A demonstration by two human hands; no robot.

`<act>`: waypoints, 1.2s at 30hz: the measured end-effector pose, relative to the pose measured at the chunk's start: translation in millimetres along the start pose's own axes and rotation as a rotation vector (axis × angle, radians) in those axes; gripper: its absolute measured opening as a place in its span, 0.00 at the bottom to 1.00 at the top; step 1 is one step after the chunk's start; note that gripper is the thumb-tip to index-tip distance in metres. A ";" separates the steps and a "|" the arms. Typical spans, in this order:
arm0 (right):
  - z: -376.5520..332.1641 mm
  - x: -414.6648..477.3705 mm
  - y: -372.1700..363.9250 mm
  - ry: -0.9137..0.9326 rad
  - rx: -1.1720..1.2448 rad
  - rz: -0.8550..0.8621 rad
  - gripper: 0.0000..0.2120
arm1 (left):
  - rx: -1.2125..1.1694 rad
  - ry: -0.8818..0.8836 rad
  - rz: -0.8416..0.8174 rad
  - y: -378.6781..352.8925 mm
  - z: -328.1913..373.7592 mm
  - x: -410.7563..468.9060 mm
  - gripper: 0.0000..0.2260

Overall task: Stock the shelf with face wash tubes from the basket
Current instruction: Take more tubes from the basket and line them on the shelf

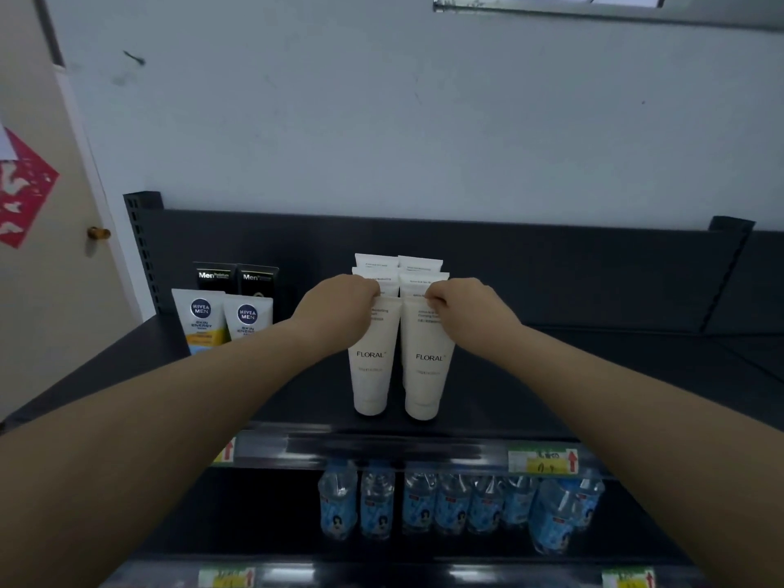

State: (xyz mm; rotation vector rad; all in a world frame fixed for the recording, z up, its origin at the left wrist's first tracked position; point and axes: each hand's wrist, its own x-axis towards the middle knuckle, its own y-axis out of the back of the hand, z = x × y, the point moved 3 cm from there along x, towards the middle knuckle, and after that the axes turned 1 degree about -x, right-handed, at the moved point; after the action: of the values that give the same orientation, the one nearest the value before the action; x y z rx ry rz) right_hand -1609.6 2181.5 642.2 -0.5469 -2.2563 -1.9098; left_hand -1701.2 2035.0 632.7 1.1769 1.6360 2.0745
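While both hands are at the top shelf (551,375), the entry reads as follows.

Item: cream FLORAL face wash tubes, standing cap-down in two files, front to back, near the middle of the shelf. Front pair — left front tube (373,362) and right front tube (426,367) — stand side by side, close but seemingly not quite touching; at least two more rows (399,267) show behind them.

Hands: left hand (335,305) pinches the crimped top edge of the left front tube, fingers closed on it; right hand (466,309) does the same on the right front tube. Both tubes rest on the shelf, upright, labels forward.

Step in hand, by my reading: setting down or squaring up the front pair, two at a time.

Neighbours: NIVEA MEN tubes (225,320) and black Men tubes (235,277) to the left, well apart; water bottles (445,502) on the tier below.

Basket: not in view (so remaining stock cannot be counted).

Next move, as judged: release both tops gently — tall tubes on narrow caps may topple — then draw the hands back without brushing the rows, and return to the basket.
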 end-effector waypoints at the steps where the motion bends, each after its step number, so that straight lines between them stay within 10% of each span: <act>1: 0.9 1.5 -0.7 0.000 0.002 -0.002 0.13 | -0.003 0.000 0.001 -1.0 0.1 0.6 0.10; 36: -1.6 4.5 -12.7 0.056 0.044 0.054 0.12 | 0.011 0.000 0.058 -4.8 2.8 -3.5 0.09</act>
State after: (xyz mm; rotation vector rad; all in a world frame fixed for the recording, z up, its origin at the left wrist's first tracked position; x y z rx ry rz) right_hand -1618.5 2179.1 632.3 -0.5355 -2.2206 -1.8227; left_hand -1698.2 2036.3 627.0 1.2417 1.6349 2.1028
